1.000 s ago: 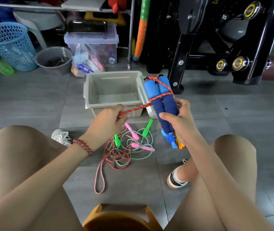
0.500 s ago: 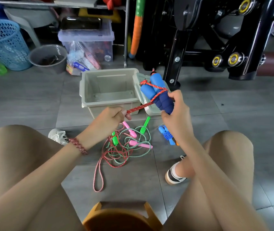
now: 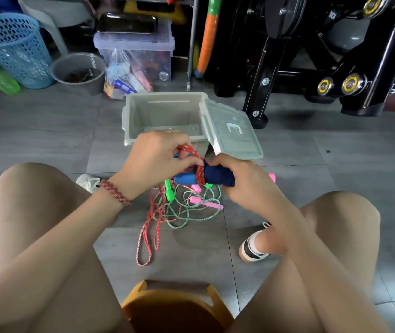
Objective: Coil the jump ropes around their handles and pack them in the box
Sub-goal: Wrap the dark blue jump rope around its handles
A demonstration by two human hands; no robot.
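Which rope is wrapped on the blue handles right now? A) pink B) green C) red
C: the left hand pinches the red rope where it loops around the blue handles, which the right hand grips.

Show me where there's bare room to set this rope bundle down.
Bare floor lies left of the box, toward the grey bucket, and right of the lid, before the black frame. The box itself looks bare inside. Crowded: the rope tangle between the shoes.
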